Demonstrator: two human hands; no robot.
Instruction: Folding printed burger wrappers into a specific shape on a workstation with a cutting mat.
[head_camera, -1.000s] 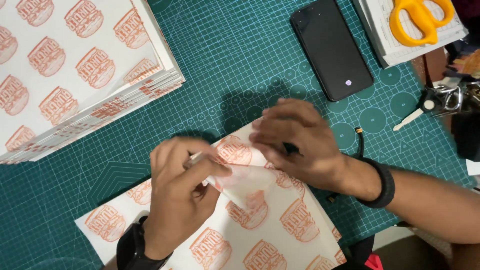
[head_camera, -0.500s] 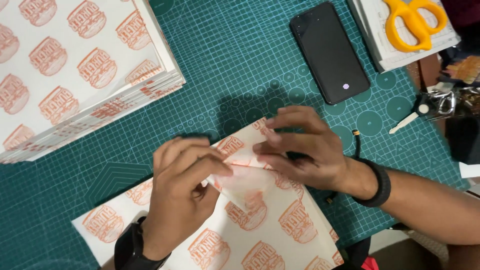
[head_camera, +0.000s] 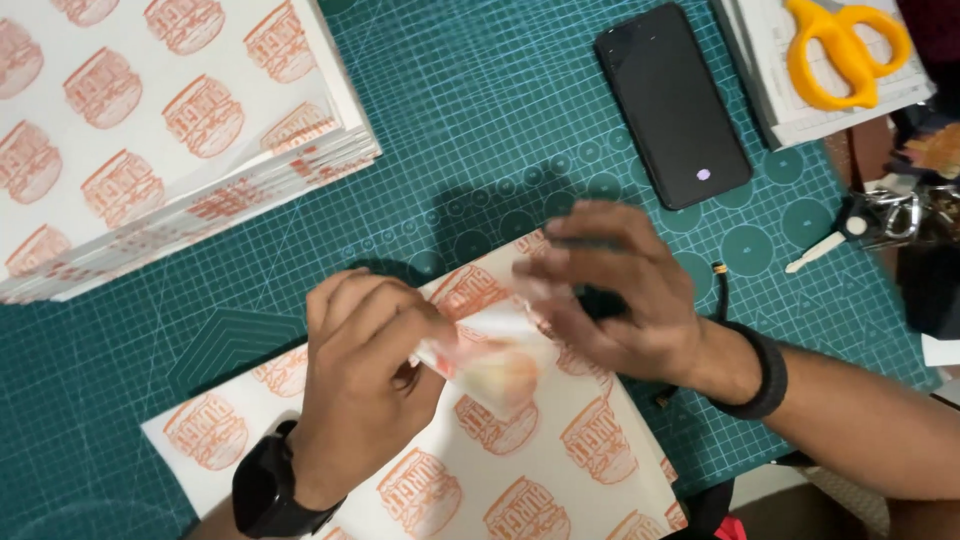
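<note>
— What's on the left of the worktop?
— A stack of printed paper sheets (head_camera: 150, 140) on the green cutting mat (head_camera: 460, 130).
— And the hands?
— The left hand (head_camera: 360, 385) pinches a folded corner of the printed wrapping sheet (head_camera: 520, 460); the right hand (head_camera: 615, 290), fingers curled, presses the fold. A black phone (head_camera: 672, 100) and yellow scissors (head_camera: 845, 50) lie beyond.

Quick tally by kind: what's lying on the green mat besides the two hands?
Printed paper sheet under the hands: 1
Stack of printed paper: 1
Black phone: 1
Yellow scissors: 1
Total: 4
</note>
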